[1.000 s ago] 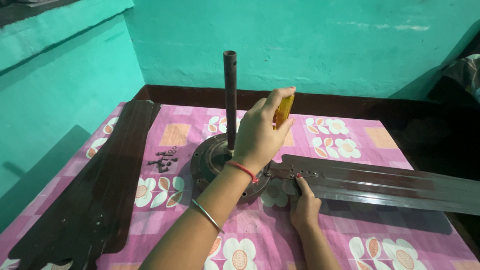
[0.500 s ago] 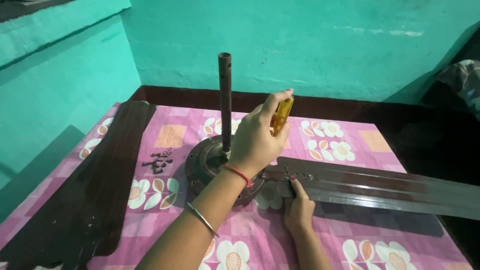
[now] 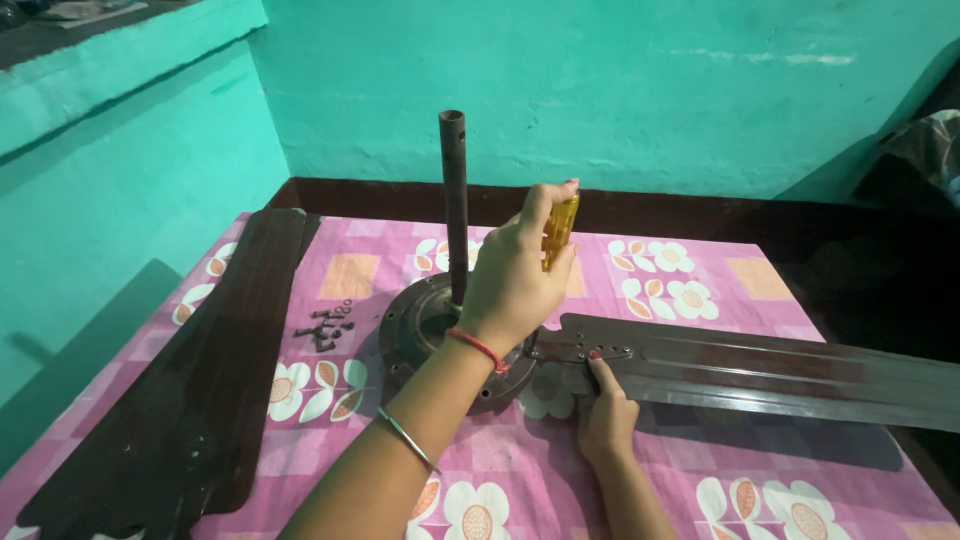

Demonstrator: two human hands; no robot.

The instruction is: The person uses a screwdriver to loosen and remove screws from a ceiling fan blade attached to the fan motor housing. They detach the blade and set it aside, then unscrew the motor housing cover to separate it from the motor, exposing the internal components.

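Note:
My left hand (image 3: 515, 280) is closed around the yellow handle of a screwdriver (image 3: 559, 230) held upright over the inner end of a dark brown fan blade (image 3: 760, 375). That blade lies across the right side of the table, its metal bracket touching the round fan motor (image 3: 420, 335). A dark rod (image 3: 455, 200) stands straight up from the motor. My right hand (image 3: 603, 405) presses fingertips down on the blade near the bracket. The screwdriver's tip is hidden behind my left hand.
More dark fan blades (image 3: 200, 390) lie stacked along the left side of the pink flowered tablecloth (image 3: 700, 290). A small heap of dark screws (image 3: 325, 328) sits between them and the motor. Turquoise walls close in behind and to the left.
My left hand stays on the screwdriver over the blade's bracket and my right hand stays on the blade. The view has shifted only slightly.

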